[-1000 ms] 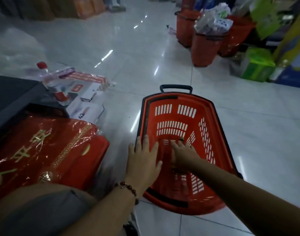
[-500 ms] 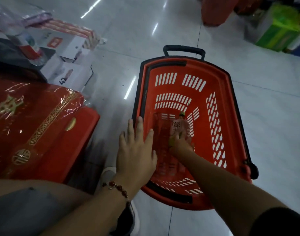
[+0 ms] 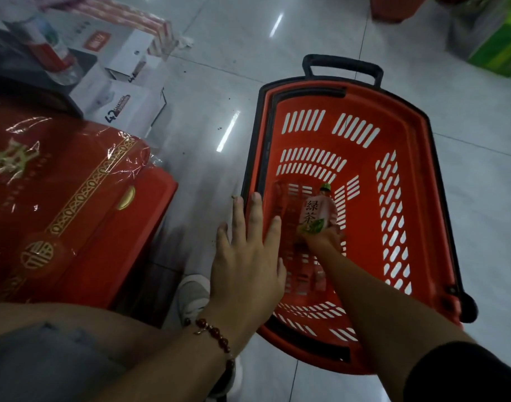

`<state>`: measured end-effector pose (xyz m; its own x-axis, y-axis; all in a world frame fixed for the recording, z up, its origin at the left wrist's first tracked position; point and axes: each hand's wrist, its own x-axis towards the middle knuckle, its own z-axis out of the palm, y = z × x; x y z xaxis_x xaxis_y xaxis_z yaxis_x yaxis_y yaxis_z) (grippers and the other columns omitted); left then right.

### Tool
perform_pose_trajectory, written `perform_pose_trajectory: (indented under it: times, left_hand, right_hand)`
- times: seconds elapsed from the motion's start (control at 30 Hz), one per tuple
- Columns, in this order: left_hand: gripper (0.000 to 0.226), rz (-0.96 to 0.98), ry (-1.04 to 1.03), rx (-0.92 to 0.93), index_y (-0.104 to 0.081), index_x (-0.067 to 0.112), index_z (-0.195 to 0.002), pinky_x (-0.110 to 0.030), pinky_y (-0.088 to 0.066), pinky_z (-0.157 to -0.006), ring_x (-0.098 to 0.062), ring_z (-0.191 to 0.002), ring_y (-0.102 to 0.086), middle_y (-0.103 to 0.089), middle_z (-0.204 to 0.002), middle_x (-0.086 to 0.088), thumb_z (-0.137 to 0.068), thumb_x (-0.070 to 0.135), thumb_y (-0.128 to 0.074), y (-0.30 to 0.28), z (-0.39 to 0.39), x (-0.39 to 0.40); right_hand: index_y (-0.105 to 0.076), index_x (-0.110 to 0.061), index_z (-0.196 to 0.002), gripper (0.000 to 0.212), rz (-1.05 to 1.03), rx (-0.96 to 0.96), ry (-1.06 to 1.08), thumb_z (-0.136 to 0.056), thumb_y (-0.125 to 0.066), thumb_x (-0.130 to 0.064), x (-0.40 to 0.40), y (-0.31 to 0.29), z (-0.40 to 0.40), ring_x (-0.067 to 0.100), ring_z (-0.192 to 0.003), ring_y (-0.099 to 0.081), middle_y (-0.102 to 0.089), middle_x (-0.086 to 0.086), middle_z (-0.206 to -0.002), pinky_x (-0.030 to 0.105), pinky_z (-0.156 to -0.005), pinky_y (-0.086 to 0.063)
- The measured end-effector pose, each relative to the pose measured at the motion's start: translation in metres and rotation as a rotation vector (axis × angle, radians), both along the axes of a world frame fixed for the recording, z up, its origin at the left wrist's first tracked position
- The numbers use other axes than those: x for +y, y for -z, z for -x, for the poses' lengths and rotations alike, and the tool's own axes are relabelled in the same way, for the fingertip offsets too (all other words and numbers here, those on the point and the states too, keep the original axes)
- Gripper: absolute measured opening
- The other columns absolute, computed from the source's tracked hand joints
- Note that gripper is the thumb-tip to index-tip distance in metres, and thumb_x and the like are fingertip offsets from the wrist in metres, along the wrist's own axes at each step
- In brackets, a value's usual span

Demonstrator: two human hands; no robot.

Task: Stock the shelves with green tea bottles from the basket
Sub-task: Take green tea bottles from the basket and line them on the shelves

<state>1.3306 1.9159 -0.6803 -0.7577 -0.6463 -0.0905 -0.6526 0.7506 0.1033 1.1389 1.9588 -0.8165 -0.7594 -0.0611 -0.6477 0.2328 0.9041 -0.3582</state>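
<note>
We are gripping the green tea bottle [image 3: 318, 211] with our right hand [image 3: 325, 237] inside the slotted red plastic basket [image 3: 416, 158] (fingers partly hidden); left hand [image 3: 245, 256] is spreading flat, ungripping, over the rim.

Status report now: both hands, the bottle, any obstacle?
Right hand down in basket, fingers shut on bottle. Left hand open, flat over the near-left rim. Nothing blocks the lift.

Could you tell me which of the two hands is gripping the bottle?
The right hand, deep in the basket, grips the green tea bottle; the left hand is spread open.
</note>
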Motion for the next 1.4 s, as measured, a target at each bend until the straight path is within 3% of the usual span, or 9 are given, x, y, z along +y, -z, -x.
perform_pose_trajectory:
  times: [0.2,0.4,0.57,0.77,0.9,1.0,1.17,1.27,1.4]
  left_hand:
    - [0.072,-0.003,0.0,-0.005,-0.037,0.021,-0.152,-0.06,-0.034,-0.111,-0.042,-0.151,-0.01,-0.013,-0.164,-0.019,-0.088,0.049,-0.058,0.002,-0.001,-0.001]
    - [0.071,-0.029,0.016,-0.035,-0.023,0.022,-0.157,-0.058,-0.024,-0.117,-0.04,-0.152,0.004,0.003,-0.166,-0.017,-0.096,0.049,-0.047,-0.006,0.0,-0.001]
    - [0.07,-0.067,0.016,-0.056,-0.015,0.023,-0.158,-0.056,-0.017,-0.12,-0.039,-0.151,0.01,0.01,-0.165,-0.015,-0.099,0.049,-0.042,-0.018,-0.001,0.001]
    - [0.067,-0.206,0.02,-0.008,-0.01,0.029,-0.158,-0.047,-0.007,-0.122,-0.029,-0.152,0.013,0.009,-0.167,-0.004,-0.101,0.051,-0.038,-0.034,-0.009,-0.001]
    - [0.063,-0.438,-0.074,0.208,-0.018,0.035,-0.156,-0.045,-0.019,-0.12,-0.021,-0.152,-0.007,-0.013,-0.165,0.005,-0.1,0.053,-0.042,-0.053,-0.018,0.002]
    - [0.06,-0.656,-0.146,0.411,-0.025,0.041,-0.152,-0.036,-0.045,-0.105,-0.01,-0.133,-0.041,-0.038,-0.146,0.015,-0.097,0.057,-0.044,-0.07,-0.029,0.005]
    - [0.072,-1.028,-0.283,0.712,-0.032,0.045,-0.147,-0.024,-0.047,-0.091,0.006,-0.108,-0.052,-0.052,-0.136,0.017,-0.08,0.067,-0.048,-0.106,-0.051,0.006]
    - [0.067,-1.192,-0.333,0.904,-0.036,0.046,-0.142,-0.031,-0.054,-0.093,-0.003,-0.107,-0.062,-0.058,-0.129,0.015,-0.08,0.061,-0.051,-0.132,-0.065,0.007]
    - [0.064,-1.154,-0.283,0.988,-0.036,0.05,-0.138,-0.023,-0.058,-0.072,0.0,-0.095,-0.07,-0.07,-0.104,0.026,-0.079,0.056,-0.06,-0.165,-0.098,0.007]
  right_hand:
    - [-0.044,-0.012,-0.134,0.103,0.33,-0.327,0.324,-0.046,-0.096,-0.024,0.01,0.042,0.011,0.033,-0.097,-0.07,-0.067,0.016,-0.114,0.048,-0.086,-0.059]
    - [-0.05,-0.004,-0.124,0.046,0.385,-0.512,0.374,-0.09,-0.069,-0.029,-0.002,-0.048,-0.015,0.027,-0.074,-0.06,-0.062,0.016,-0.086,0.032,-0.056,-0.043]
    - [-0.054,-0.006,-0.125,0.057,0.475,-0.656,0.605,-0.083,-0.074,-0.039,0.005,-0.09,-0.021,0.031,-0.097,-0.061,-0.059,0.018,-0.09,0.039,-0.077,-0.048]
    - [-0.055,0.006,-0.097,0.056,0.563,-0.785,0.72,-0.07,-0.084,-0.033,0.029,-0.144,-0.033,0.034,-0.087,-0.059,-0.062,0.022,-0.095,0.042,-0.086,-0.05]
    - [-0.065,0.003,-0.111,0.059,0.685,-0.867,0.627,-0.066,-0.086,-0.028,0.047,-0.183,-0.044,0.031,-0.091,-0.069,-0.072,0.021,-0.101,0.037,-0.077,-0.056]
    - [-0.065,-0.001,-0.118,0.057,0.788,-0.863,0.508,-0.068,-0.084,-0.023,0.059,-0.214,-0.052,0.031,-0.103,-0.069,-0.072,0.021,-0.109,0.036,-0.095,-0.053]
    - [-0.063,-0.01,-0.123,0.054,0.901,-0.774,0.189,-0.072,-0.079,-0.02,0.07,-0.266,-0.073,0.034,-0.114,-0.064,-0.072,0.019,-0.115,0.041,-0.104,-0.047]
    - [-0.06,-0.012,-0.127,0.064,0.917,-0.686,-0.053,-0.069,-0.084,-0.024,0.07,-0.289,-0.092,0.033,-0.114,-0.066,-0.072,0.014,-0.116,0.046,-0.107,-0.045]
    - [-0.06,-0.018,-0.124,0.055,0.918,-0.561,-0.443,-0.071,-0.075,-0.025,0.061,-0.327,-0.126,0.024,-0.106,-0.07,-0.076,0.003,-0.109,0.042,-0.102,-0.048]
